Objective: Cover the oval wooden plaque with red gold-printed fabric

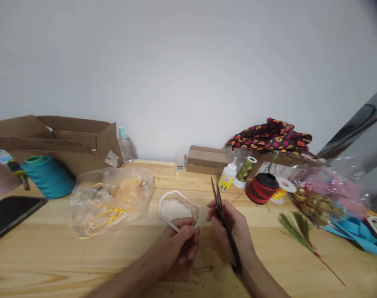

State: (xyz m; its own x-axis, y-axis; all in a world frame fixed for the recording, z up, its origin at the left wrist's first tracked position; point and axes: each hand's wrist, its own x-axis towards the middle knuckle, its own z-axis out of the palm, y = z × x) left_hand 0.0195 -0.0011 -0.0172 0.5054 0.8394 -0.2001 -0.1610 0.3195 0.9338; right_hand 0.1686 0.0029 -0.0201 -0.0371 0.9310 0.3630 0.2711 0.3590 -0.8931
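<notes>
My left hand point(184, 240) pinches the lower right edge of a white, rounded frame-like piece point(163, 217) between thumb and fingers. Inside its outline shows a pale, oval patch point(176, 210) with small dark specks along its top; whether the two are joined I cannot tell. Black scissors point(221, 211) are in my right hand point(235, 231), their blades pointing up and away and only slightly apart. The scissors are just right of the white piece and do not touch it. Small dark scraps lie on the wooden table point(139, 265) beneath my hands.
At left are a phone point(15, 215), a teal thread cone point(48, 176), a cardboard box point(73, 145) and a plastic bag point(114, 198) with yellow cord. At right stand a glue bottle point(228, 177), a red-and-black spool point(263, 190), green tassels point(297, 231) and a bag of gold bells point(318, 203).
</notes>
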